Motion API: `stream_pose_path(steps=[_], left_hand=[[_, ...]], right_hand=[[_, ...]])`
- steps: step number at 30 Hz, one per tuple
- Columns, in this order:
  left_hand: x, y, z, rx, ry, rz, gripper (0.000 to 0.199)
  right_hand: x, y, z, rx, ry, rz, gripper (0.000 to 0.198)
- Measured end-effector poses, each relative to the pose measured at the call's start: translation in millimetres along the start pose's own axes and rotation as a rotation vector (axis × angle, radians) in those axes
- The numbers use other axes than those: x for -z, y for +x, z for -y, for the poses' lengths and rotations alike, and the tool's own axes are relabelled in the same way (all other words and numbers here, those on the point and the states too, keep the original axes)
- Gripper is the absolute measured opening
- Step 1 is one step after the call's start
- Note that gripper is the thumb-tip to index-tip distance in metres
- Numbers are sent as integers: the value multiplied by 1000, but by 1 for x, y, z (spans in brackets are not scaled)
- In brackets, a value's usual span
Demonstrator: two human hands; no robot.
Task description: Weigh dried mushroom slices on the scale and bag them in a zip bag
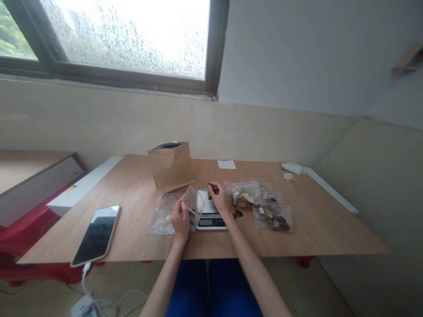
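My left hand pinches the edge of a clear zip bag, whose red-lined mouth stands up beside the scale. Over the weighing plate, my right hand is closed on a dark dried slice; its exact kind is unclear. Below both hands sits a white digital scale with its display toward me. Right of it, a few dark pieces lie loose on the wood. Filled zip bags of pale and dark dried slices overlap there, with another filled bag nearer me.
An upright brown paper pouch stands open behind the clear bags at left. A phone with a charging cable lies at the table's left front edge. White paper and crumpled white material lie at the back.
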State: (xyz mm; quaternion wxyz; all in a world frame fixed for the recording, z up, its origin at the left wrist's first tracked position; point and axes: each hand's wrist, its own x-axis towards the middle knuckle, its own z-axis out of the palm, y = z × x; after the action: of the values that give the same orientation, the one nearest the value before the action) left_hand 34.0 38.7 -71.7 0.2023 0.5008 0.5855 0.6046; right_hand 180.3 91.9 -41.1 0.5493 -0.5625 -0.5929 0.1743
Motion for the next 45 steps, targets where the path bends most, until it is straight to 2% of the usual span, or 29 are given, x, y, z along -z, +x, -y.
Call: stream_pose_path(steps=[3, 6, 10, 12, 15, 17, 19, 24, 31, 35, 37, 40, 45], left_hand=[[0, 0, 0, -15, 11, -10, 32], [-2, 1, 3, -44, -4, -17, 29], [-5, 2, 10, -85, -29, -35, 26], [-6, 2, 13, -100, -36, -35, 25], [-7, 2, 15, -121, -37, -27, 26], [-7, 2, 15, -136, -33, -20, 26], [-6, 1, 15, -152, -29, -15, 28], [-5, 1, 13, -148, -10, -12, 36], [-4, 2, 11, -77, 15, -72, 34], [-4, 2, 11, -78, 19, -91, 30], [-4, 2, 11, -80, 23, -94, 29], [-5, 2, 12, -81, 34, -99, 28], [-4, 3, 10, -83, 53, -109, 26]], right_hand=[[-3, 6, -3, -130, 179, -114, 26], [-5, 12, -6, -194, 222, -204, 34], [-3, 15, 4, -437, 581, -307, 30], [-1, 14, 17, -590, 809, -271, 28], [-5, 7, 42, -764, 1058, -128, 28], [-11, 0, 55, -773, 1089, -64, 26], [-19, -6, 62, -678, 981, -33, 27], [-28, -17, 61, -408, 513, -19, 26], [-15, -29, 65, -208, 90, 148, 15], [-8, -35, 63, -25, -150, 199, 13], [-4, -33, 56, 19, -192, 174, 16], [1, -25, 40, 13, -265, 143, 24], [2, -21, 16, 82, -627, 332, 33]])
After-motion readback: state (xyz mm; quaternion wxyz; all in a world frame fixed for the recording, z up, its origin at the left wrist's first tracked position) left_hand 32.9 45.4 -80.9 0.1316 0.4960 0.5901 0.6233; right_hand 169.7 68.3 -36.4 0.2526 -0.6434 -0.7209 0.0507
